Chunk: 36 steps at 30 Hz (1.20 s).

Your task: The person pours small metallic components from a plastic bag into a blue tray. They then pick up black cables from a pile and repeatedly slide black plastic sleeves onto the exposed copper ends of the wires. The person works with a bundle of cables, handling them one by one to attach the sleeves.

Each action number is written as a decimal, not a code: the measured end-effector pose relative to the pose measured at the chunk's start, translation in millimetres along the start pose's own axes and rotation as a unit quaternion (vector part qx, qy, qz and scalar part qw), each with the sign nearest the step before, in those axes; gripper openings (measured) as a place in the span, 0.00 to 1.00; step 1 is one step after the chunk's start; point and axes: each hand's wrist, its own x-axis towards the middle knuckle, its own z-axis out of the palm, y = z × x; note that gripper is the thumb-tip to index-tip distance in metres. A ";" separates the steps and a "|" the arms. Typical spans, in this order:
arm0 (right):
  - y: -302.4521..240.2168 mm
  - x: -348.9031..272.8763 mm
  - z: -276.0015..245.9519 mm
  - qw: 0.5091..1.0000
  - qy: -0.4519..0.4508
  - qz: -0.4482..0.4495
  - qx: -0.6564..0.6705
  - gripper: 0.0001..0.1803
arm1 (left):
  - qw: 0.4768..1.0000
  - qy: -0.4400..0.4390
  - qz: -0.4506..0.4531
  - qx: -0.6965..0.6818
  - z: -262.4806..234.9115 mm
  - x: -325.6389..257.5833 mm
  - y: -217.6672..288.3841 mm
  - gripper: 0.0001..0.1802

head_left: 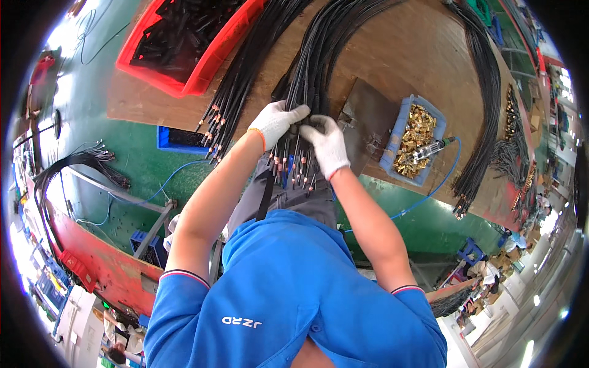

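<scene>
A thick bundle of black cables point(316, 61) runs over the near edge of the wooden table, and its stripped, copper-coloured ends point(300, 162) hang toward my lap. My left hand point(272, 124), in a white glove with an orange cuff, is closed around the left side of the bundle. Also in a white glove, my right hand point(329, 144) comes from the right with its fingers curled and pressed together on the cables. The spot between my fingertips is partly hidden. Beside the bundle on the left lie more black cables point(245, 73) with copper-coloured tips.
A red crate point(179, 89) of black sleeves stands at the table's far left. Right of my hands are a dark metal plate point(368, 110) and a blue bin point(388, 161) of brass terminals. On it rests a silver tool point(432, 150) with a blue hose. Another cable bundle point(488, 80) lies farther right.
</scene>
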 end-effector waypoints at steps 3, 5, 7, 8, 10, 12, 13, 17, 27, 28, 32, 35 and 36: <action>-20.0 38.6 7.9 1.000 -0.002 0.017 0.018 0.26 | 0.998 -0.004 -0.015 -0.056 -17.5 1.6 -9.8 0.23; -47.4 60.8 12.2 0.997 -0.037 0.063 0.007 0.27 | 0.990 -0.033 -0.023 -0.135 -34.6 11.3 -23.3 0.22; -46.5 88.6 13.4 0.998 0.014 0.048 0.038 0.20 | 0.989 -0.040 -0.060 -0.127 -36.3 -1.9 -0.1 0.19; -50.4 97.7 10.5 0.989 0.013 0.086 0.116 0.17 | 0.990 -0.040 -0.061 -0.119 -37.8 -2.2 2.0 0.19; -62.3 106.5 11.4 0.945 0.036 0.176 0.272 0.12 | 0.991 -0.046 -0.044 -0.118 -38.8 -0.1 -0.2 0.18; -59.5 100.6 9.4 0.909 0.033 0.191 0.369 0.12 | 0.975 -0.081 -0.047 -0.203 -30.9 6.5 -13.4 0.18; -56.0 95.0 9.8 0.897 0.029 0.182 0.403 0.11 | 0.963 -0.100 -0.048 -0.245 -24.5 5.0 -10.9 0.18; -39.0 55.9 26.0 0.900 -0.031 0.127 0.416 0.15 | 0.964 -0.089 -0.015 -0.250 -8.2 15.5 -32.8 0.19; -13.5 7.3 -38.3 0.956 -0.035 0.131 0.260 0.17 | 0.959 -0.067 -0.061 -0.270 -15.7 23.8 -32.8 0.13; -9.8 0.9 -42.4 0.965 -0.049 0.117 0.230 0.17 | 0.950 -0.079 -0.067 -0.294 -17.5 29.3 -36.8 0.12; 0.1 -32.1 -47.6 0.991 -0.094 0.050 0.085 0.19 | 0.947 -0.085 -0.105 -0.292 -16.9 38.9 -37.5 0.10; 0.0 -57.9 -47.1 0.986 -0.146 0.062 0.051 0.21 | 0.954 -0.089 -0.127 -0.258 -15.4 41.0 -36.4 0.14; 7.3 -64.6 -49.9 0.986 -0.151 0.061 0.034 0.22 | 0.970 -0.066 -0.109 -0.208 -7.4 23.3 -14.3 0.14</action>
